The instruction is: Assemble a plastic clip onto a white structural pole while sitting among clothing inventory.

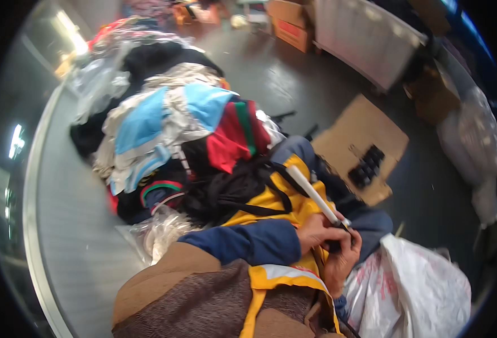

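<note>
Close together over my lap, both hands work at the lower end of a slim white rod (pixel 311 191) that slants up to the left. My left hand (pixel 315 231) has its fingers curled round a small dark piece at that end, mostly hidden. My right hand (pixel 341 265) is closed just beside it, fingertips at the rod's end. What kind of tool the rod is, I cannot tell. Beneath the hands a yellow cloth with black straps (pixel 259 203) lies across my lap.
A heap of clothes (pixel 169 124), light blue, white, red and black, rises at the left beside a clear plastic bag (pixel 161 234). A white sack (pixel 411 287) stands at my right. Flattened cardboard (pixel 366 129) carries black objects (pixel 366 166). Behind stand a white bin (pixel 366 39) and a carton (pixel 290 25).
</note>
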Available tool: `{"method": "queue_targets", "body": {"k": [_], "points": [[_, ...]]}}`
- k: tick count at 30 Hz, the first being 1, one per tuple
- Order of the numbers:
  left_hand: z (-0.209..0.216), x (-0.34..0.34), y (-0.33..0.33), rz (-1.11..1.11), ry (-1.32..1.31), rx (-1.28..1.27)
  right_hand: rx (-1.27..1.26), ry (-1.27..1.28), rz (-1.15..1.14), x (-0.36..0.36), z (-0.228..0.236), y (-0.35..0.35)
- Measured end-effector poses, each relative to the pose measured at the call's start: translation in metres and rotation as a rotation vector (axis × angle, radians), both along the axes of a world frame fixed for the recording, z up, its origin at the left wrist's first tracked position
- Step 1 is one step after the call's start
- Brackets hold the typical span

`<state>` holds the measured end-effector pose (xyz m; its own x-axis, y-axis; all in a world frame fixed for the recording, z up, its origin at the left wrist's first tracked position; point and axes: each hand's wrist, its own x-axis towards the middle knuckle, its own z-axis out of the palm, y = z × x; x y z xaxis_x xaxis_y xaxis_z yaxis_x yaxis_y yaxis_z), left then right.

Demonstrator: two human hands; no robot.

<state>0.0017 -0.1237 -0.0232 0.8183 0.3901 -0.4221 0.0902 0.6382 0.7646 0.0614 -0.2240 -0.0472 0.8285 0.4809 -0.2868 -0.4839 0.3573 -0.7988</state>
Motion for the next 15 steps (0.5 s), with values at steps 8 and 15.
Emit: {"method": "queue_targets", "body": {"k": [8, 15], "points": [[-0.004, -0.015, 0.044, 0.14, -0.049, -0.18, 0.227, 0.103, -0.042, 0.016, -0.01, 0.017], [-0.003, -0.02, 0.05, 0.03, -0.058, -0.117, 0.045, 0.0, 0.109, 0.0, 0.003, 0.03]]}}
